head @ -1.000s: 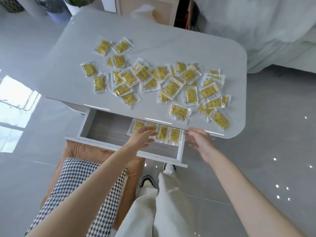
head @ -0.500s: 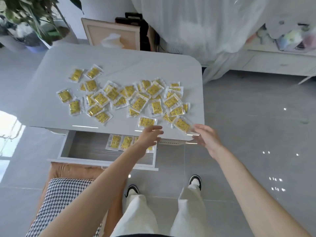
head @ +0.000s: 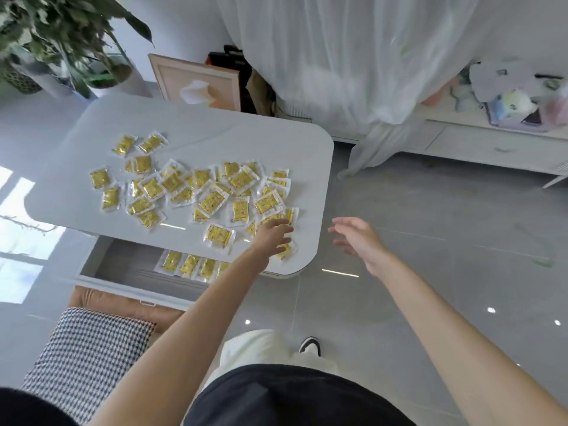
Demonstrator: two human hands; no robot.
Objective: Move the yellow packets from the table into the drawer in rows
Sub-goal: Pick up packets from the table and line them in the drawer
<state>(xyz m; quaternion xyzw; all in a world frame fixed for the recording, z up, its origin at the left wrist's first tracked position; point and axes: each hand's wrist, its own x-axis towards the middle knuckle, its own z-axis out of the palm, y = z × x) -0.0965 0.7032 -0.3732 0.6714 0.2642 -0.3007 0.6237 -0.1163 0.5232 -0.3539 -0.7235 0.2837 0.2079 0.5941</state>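
Note:
Several yellow packets (head: 212,200) in clear wrappers lie scattered over the white table (head: 196,130). Under its near edge the drawer (head: 129,262) is pulled out, with a row of yellow packets (head: 189,264) lying along its back right part. My left hand (head: 272,233) reaches over the table's near right corner, fingers spread and flat above the packets there, one packet (head: 284,252) showing just below it. My right hand (head: 358,238) hovers open in the air to the right of the table, over the floor, holding nothing.
A brown stool with a houndstooth cushion (head: 89,342) stands at the lower left under the drawer. Potted plants (head: 61,41) and a framed picture (head: 196,83) are behind the table. White curtains (head: 353,56) and a low white cabinet (head: 491,146) fill the right background.
My left hand rose from the drawer to the table's near right corner. My right hand lifted off the table edge and moved right. The view tilted up and pulled back.

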